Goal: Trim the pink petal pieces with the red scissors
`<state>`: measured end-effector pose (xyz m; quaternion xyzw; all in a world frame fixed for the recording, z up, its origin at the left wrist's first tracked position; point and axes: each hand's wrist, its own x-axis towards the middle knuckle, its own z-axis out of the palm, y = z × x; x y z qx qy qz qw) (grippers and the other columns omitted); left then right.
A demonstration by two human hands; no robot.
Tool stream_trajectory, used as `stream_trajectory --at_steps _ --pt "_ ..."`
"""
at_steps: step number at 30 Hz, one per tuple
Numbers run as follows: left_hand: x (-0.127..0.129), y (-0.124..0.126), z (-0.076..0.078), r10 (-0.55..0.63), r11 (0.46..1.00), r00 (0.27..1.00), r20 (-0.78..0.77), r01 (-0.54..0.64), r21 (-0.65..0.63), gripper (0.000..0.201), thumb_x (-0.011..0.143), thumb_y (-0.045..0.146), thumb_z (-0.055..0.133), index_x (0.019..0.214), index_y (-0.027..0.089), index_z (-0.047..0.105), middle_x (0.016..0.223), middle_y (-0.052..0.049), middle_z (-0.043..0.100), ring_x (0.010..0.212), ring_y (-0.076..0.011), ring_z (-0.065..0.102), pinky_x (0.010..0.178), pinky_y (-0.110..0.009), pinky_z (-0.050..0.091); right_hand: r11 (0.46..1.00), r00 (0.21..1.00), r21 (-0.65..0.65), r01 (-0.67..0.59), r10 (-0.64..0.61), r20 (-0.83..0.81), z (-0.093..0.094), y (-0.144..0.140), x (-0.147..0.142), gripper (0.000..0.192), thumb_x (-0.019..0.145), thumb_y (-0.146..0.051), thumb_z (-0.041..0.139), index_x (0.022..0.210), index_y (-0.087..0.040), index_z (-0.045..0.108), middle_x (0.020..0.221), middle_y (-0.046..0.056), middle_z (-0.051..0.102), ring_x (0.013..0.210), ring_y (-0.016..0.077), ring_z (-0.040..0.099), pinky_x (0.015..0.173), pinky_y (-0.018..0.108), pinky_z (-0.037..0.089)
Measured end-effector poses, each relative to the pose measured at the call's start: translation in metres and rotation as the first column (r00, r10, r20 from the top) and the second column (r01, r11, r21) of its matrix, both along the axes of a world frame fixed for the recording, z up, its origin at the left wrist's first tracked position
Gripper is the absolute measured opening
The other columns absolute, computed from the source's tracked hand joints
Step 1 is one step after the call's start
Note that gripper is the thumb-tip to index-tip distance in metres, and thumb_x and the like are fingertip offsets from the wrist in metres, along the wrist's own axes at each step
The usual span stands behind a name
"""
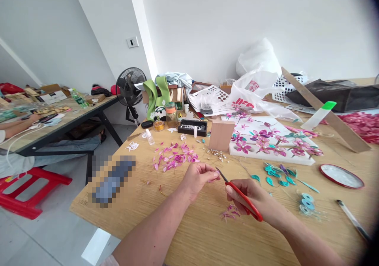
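My left hand (203, 177) pinches a small pink petal (211, 180) between thumb and fingertips, most of it hidden by the fingers. My right hand (247, 197) is wrapped round the red handles of a pair of scissors (243, 198). The dark scissor tips point up and left, right beside the left fingertips. Below the hands lies a little heap of thin pink scraps (231, 212). Many loose pink petals (177, 156) are spread on the wooden table (189, 238) beyond my left hand.
White foam (296, 159) holding purple-pink flowers stands behind my right hand, with a wooden block (220, 135) beside it. Teal leaves (269, 181), thread spools (307, 203), a red-rimmed oval dish (342, 175) and a pen (352, 218) lie to the right. A co-worker's arm (22, 126) rests on another table.
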<state>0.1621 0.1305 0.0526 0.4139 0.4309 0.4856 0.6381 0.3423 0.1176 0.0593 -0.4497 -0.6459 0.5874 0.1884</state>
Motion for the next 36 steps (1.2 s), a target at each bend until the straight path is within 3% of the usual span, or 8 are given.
stream_trajectory --at_steps 12,36 --pt "-0.0038 0.0023 -0.0042 -0.041 0.999 0.999 0.015 0.041 0.007 0.019 0.058 0.028 0.079 0.067 0.014 0.071 0.064 -0.003 0.069 0.063 -0.0129 0.058 0.07 -0.028 0.043 0.999 0.999 0.025 -0.042 0.041 0.032 0.0051 0.0021 0.0051 0.059 0.07 -0.074 0.062 0.059 -0.021 0.039 0.045 -0.004 0.042 0.043 0.0075 0.035 0.043 0.024 0.022" --pt "-0.0039 0.002 -0.0022 -0.06 0.998 0.997 -0.051 0.059 -0.01 0.016 0.056 0.027 0.078 0.062 0.015 0.07 0.062 -0.003 0.068 0.064 -0.0143 0.059 0.068 -0.028 0.042 0.995 0.992 0.035 -0.096 0.093 0.08 0.0058 0.0026 0.0105 0.057 0.074 -0.073 0.058 0.061 -0.02 0.045 0.047 -0.003 0.044 0.043 0.0079 0.036 0.044 0.023 0.023"
